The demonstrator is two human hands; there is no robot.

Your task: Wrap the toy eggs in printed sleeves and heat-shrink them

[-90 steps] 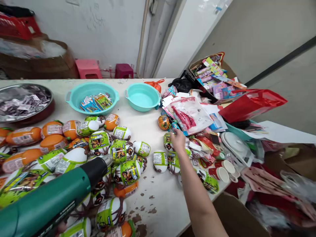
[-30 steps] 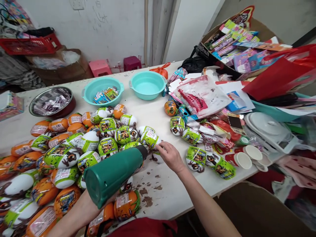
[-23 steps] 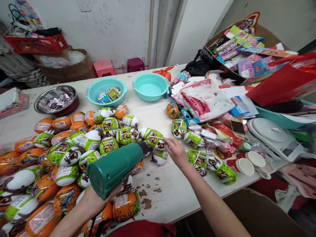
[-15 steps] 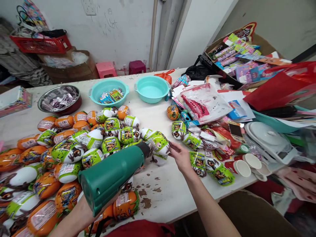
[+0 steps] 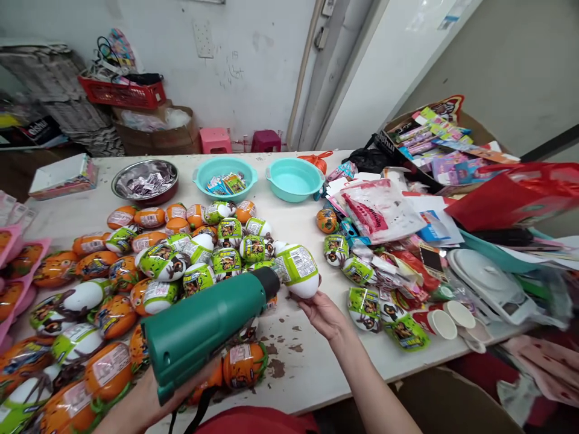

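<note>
My left hand point(image 5: 196, 383) is wrapped round a green heat gun point(image 5: 208, 322), whose body hides most of the fingers. Its black nozzle point(image 5: 268, 283) points right, close beside a white toy egg with a green printed sleeve point(image 5: 297, 269). My right hand point(image 5: 323, 314) holds that egg from below by its white end, label side up. Left of the nozzle lies a crowd of wrapped eggs, such as a green and white egg point(image 5: 163, 260) and an orange egg point(image 5: 107, 371). An orange egg point(image 5: 244, 364) rests below the heat gun.
Along the back stand a metal bowl of sachets point(image 5: 169, 196), a turquoise basin with packets point(image 5: 199, 181) and another turquoise basin point(image 5: 294, 194). To the right are several eggs, plastic bags point(image 5: 384, 208), paper cups point(image 5: 441, 324) and a white scale point(image 5: 491, 286). A pink tray point(image 5: 34, 274) sits left.
The egg in my right hand has turned, from its picture side to its printed label. My view has shifted left and up, so the table appears further right and lower.
</note>
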